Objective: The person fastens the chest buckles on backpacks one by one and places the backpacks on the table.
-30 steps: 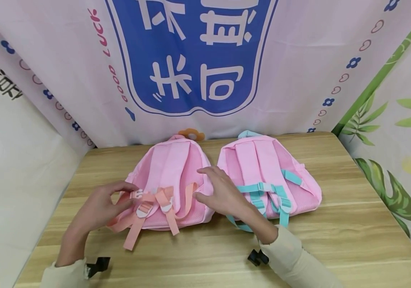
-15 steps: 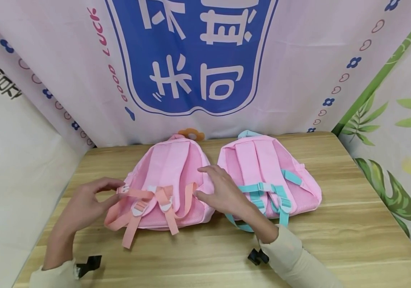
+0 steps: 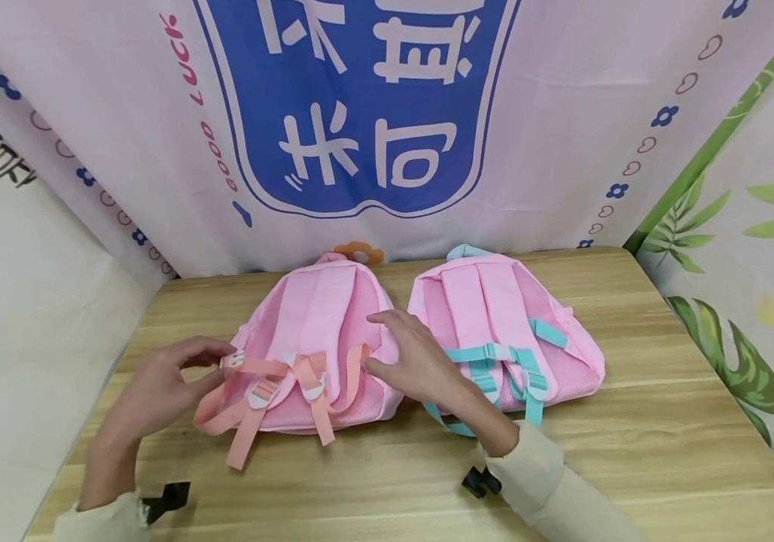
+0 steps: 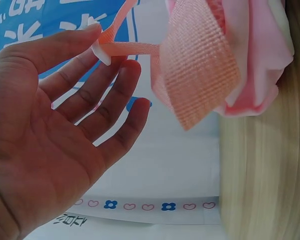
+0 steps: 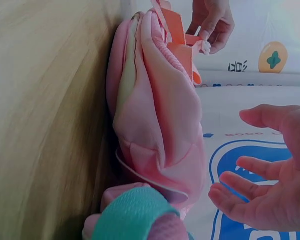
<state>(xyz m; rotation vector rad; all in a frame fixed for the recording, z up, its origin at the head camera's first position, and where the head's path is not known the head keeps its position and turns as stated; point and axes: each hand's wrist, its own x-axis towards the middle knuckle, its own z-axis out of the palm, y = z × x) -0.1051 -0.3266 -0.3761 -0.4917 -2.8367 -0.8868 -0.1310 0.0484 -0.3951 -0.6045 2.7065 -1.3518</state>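
Two pink backpacks lie side by side on a wooden table, straps facing up. On the left backpack (image 3: 312, 301), with peach straps, my left hand (image 3: 156, 388) pinches a small white buckle piece (image 4: 102, 54) between thumb and fingertips. A peach strap (image 3: 261, 366) stretches from that piece across the bag. My right hand (image 3: 421, 361) hovers over the left backpack's right side, fingers spread and holding nothing; the right wrist view shows it apart from the fabric. The right backpack (image 3: 509, 301) has teal straps, and its white-centred chest buckle (image 3: 499, 352) looks joined.
The wooden table (image 3: 387, 489) extends in front of the bags. A printed curtain (image 3: 563, 135) hangs right behind them, with pale cloth (image 3: 28, 286) on the left and leaf-patterned cloth (image 3: 766, 286) on the right. Loose peach strap ends (image 3: 241, 444) hang toward the table's front.
My left hand has moved left with the buckle piece, drawing the peach strap out straighter, then nearly stopped. My right hand has stayed almost still.
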